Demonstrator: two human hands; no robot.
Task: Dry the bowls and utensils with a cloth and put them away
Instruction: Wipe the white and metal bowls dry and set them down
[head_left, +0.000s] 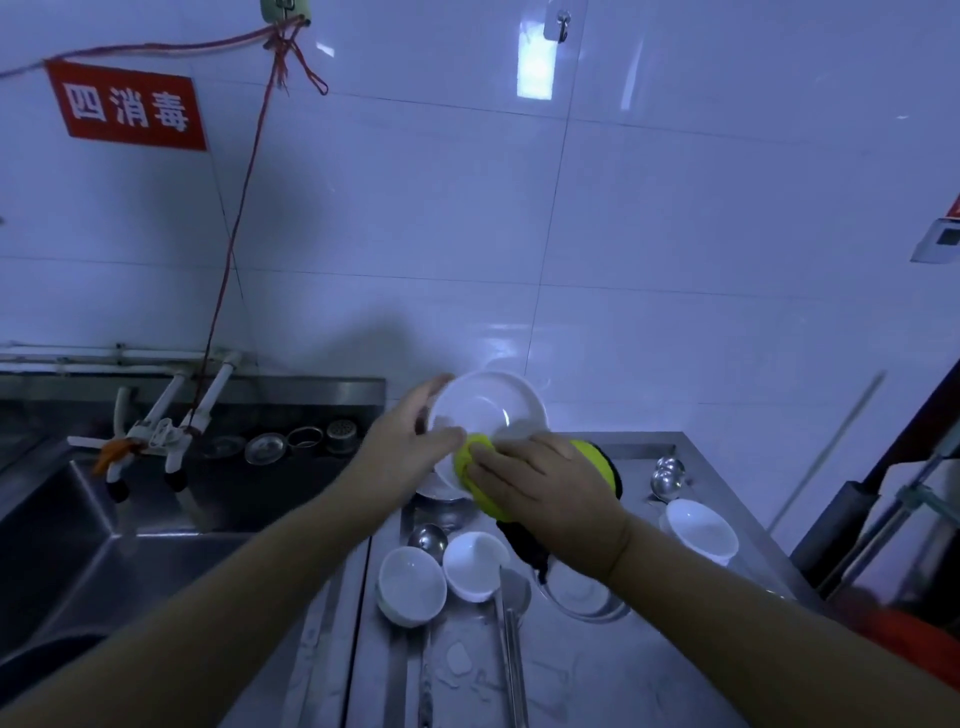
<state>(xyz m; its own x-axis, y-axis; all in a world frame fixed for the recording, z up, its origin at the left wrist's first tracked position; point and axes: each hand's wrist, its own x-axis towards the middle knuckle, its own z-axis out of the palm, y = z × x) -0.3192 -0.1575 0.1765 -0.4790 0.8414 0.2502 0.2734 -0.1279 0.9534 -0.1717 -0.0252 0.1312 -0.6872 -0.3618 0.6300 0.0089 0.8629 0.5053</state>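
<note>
Forearms: your two bare forearms run up from the bottom edge toward the middle of the view, over the steel counter (691, 457).
Left hand: your left hand (410, 436) grips the left rim of the white plate (485, 410), thumb lying across the near face and fingers curled round behind the edge.
Right hand: your right hand (540, 483) presses the yellow cloth (475, 462) against the plate's lower rim, fingers curled over the bunched cloth and holding it.
Plate: you hold it tilted up above the counter, its inner face turned toward you, in front of the white tiled wall (623, 234).
Cloth: yellow with a dark edge; part of it bulges behind your right wrist and a dark tail hangs down below it.
Small bowls: two white bowls (413, 584) (475, 564) sit touching each other on the counter under your arms; a third white bowl (701, 530) stands apart at the right.
Utensils: a steel ladle (428, 538) lies just behind the two bowls, and two more ladle heads (667, 475) rest near the third bowl.
Sink: the steel sink (104, 519) lies left of the counter, with white taps (171, 415) above it.
Wall sign: a red sign (130, 106) with white characters hangs at upper left, beside a red string.
</note>
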